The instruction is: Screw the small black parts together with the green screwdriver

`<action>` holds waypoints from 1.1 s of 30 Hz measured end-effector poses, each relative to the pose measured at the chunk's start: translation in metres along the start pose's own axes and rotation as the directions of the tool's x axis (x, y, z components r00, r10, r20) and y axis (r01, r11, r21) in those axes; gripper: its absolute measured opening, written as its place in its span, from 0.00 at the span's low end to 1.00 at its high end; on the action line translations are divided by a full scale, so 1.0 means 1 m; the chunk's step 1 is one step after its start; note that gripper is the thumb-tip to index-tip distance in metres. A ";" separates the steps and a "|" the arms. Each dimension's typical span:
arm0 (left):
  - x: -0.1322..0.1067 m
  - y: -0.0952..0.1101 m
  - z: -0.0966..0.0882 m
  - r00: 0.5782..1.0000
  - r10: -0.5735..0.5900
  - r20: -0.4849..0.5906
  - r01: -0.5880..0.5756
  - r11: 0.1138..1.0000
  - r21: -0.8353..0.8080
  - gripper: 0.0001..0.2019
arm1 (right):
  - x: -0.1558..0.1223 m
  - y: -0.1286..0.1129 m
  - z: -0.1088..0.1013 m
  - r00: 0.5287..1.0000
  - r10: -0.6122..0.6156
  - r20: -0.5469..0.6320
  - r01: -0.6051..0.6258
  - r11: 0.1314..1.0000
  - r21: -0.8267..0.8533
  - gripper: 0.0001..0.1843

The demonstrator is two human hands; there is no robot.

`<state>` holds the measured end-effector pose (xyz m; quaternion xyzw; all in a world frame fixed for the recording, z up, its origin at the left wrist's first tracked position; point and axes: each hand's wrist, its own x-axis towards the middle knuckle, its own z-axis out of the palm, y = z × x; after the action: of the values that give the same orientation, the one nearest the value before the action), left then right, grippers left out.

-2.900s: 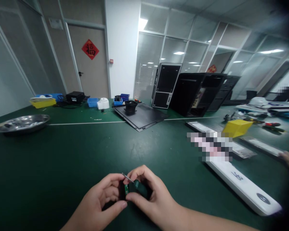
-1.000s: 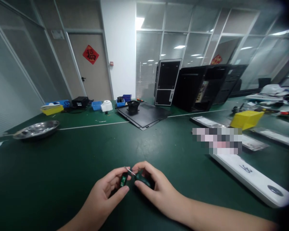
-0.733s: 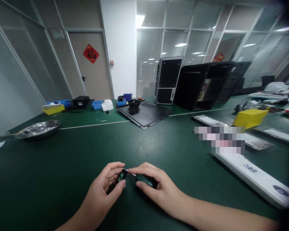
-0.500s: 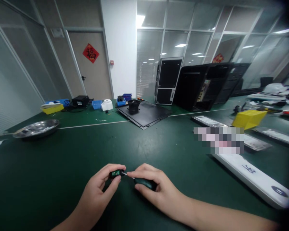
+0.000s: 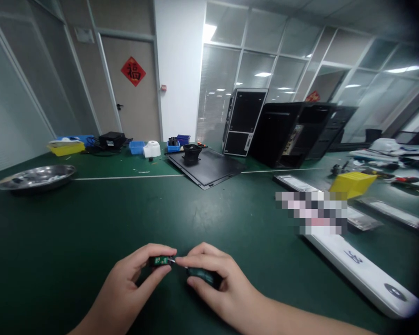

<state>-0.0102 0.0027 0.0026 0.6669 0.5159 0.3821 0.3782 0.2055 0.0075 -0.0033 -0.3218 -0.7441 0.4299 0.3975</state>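
My left hand [image 5: 131,277] is closed, pinching a small black part with a green circuit board [image 5: 160,261] between thumb and fingers. The board's green face is turned toward me. In my right hand [image 5: 226,274] is a small screwdriver [image 5: 203,275] with a dark green handle. My right index finger is stretched along its thin metal shaft. The shaft's tip meets the right end of the black part; whether it sits inside cannot be made out. Both hands are just above the green tabletop [image 5: 209,214].
A steel bowl [image 5: 38,178] stands at left. A black panel [image 5: 212,167] carrying a dark square part [image 5: 192,152] lies ahead, with computer cases [image 5: 246,122] behind. At right are a long white bar [image 5: 363,267] and a yellow bin [image 5: 352,184].
Both hands, the board part and the screwdriver appear slightly further left and lower. The whole view has tilted a little. The grips look the same.
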 end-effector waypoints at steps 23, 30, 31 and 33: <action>0.001 0.003 0.002 0.999 0.007 -0.050 -0.012 0.995 -0.103 0.09 | 0.000 -0.003 -0.001 1.000 -0.003 -0.016 0.003 1.000 0.000 0.19; 0.001 0.000 0.002 0.999 0.037 -0.020 -0.038 0.994 -0.107 0.09 | 0.000 -0.002 0.000 1.000 -0.013 -0.015 0.013 1.000 -0.002 0.19; 0.001 -0.001 0.002 1.000 0.028 -0.014 -0.029 0.994 -0.110 0.09 | 0.000 -0.002 0.000 1.000 -0.019 -0.018 0.019 1.000 0.000 0.19; 0.001 -0.002 0.002 1.000 -0.012 0.002 0.012 0.992 -0.127 0.10 | 0.000 -0.001 0.000 0.999 -0.037 -0.022 0.038 0.999 0.003 0.19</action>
<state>-0.0094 0.0036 -0.0003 0.6387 0.4941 0.4115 0.4227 0.2051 0.0069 -0.0021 -0.3119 -0.7447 0.4200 0.4143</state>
